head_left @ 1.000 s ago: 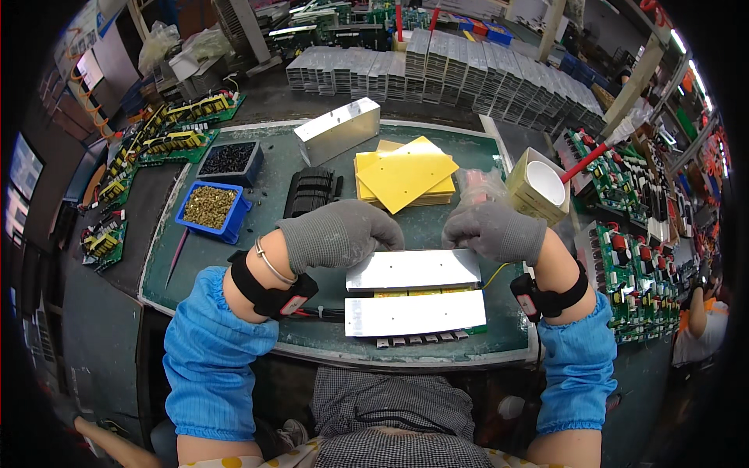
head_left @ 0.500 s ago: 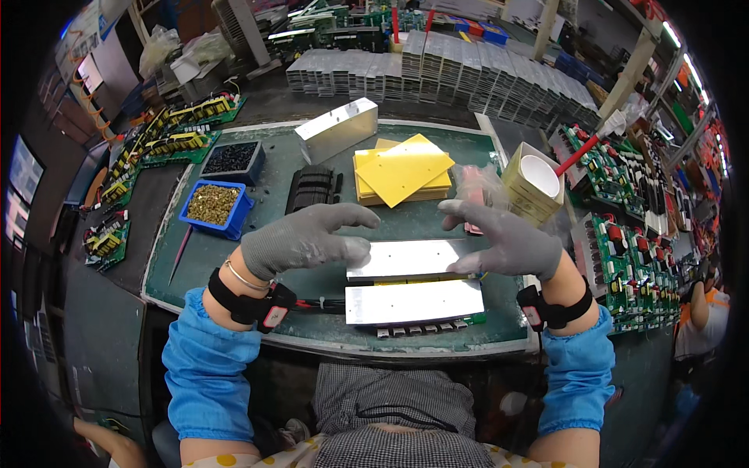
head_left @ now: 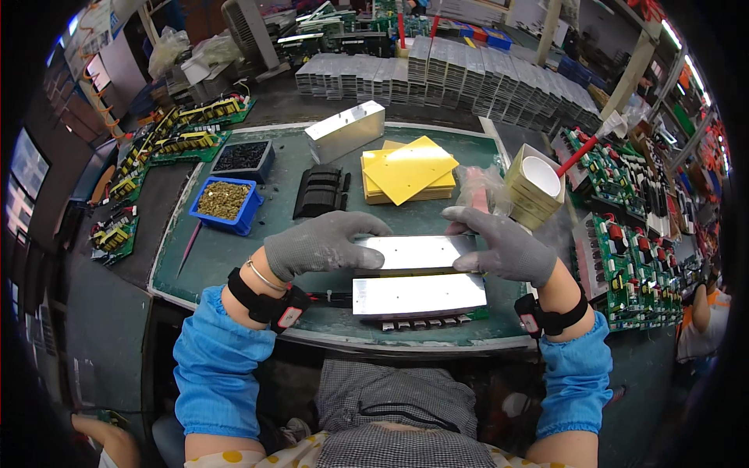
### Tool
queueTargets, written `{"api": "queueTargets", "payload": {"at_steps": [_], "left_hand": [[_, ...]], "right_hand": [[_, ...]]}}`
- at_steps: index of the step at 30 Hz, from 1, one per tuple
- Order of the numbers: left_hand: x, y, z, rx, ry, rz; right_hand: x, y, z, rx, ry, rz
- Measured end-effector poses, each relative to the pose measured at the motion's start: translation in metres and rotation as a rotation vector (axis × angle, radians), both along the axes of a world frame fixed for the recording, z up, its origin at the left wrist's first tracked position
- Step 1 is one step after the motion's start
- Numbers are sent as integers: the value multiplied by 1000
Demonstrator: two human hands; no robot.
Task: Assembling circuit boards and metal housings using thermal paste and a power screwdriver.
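Observation:
Two bright aluminium heat-sink plates lie one behind the other in front of me, the far plate [head_left: 419, 253] and the near plate [head_left: 421, 296]. Under the near one, the edge of a green circuit board [head_left: 474, 314] shows with a row of small parts. My left hand [head_left: 324, 248], in a grey glove, grips the left end of the far plate between thumb and fingers. At its right end my right hand [head_left: 505, 248], gloved alike, grips too. The fingertips behind the plate are partly hidden.
Behind the plates stand a black ribbed part [head_left: 321, 191], stacked yellow sheets [head_left: 411, 173] and an upright metal case [head_left: 346, 132]. A blue bin of brass-coloured screws [head_left: 224, 200] and a dark bin [head_left: 243, 158] sit left. A box with a white roll [head_left: 537, 184] stands right.
Both hands have closed in on the ends of the far plate, the left one moving right. The view has shifted slightly.

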State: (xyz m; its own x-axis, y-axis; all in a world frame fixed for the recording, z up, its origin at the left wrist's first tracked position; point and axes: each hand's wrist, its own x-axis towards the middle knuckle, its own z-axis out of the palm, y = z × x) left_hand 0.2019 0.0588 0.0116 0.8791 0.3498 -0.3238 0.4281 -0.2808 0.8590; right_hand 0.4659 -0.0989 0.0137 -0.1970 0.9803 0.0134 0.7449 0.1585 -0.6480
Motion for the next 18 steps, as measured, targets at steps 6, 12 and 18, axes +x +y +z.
{"api": "queueTargets", "payload": {"at_steps": [6, 12, 18], "left_hand": [[5, 1, -1, 162, -23, -42], [26, 2, -3, 337, -2, -220], [0, 5, 1, 181, -31, -115]], "right_hand": [[-9, 15, 9, 57, -33, 132], [-28, 40, 16, -163, -189, 194], [-7, 21, 13, -96, -6, 146]]}}
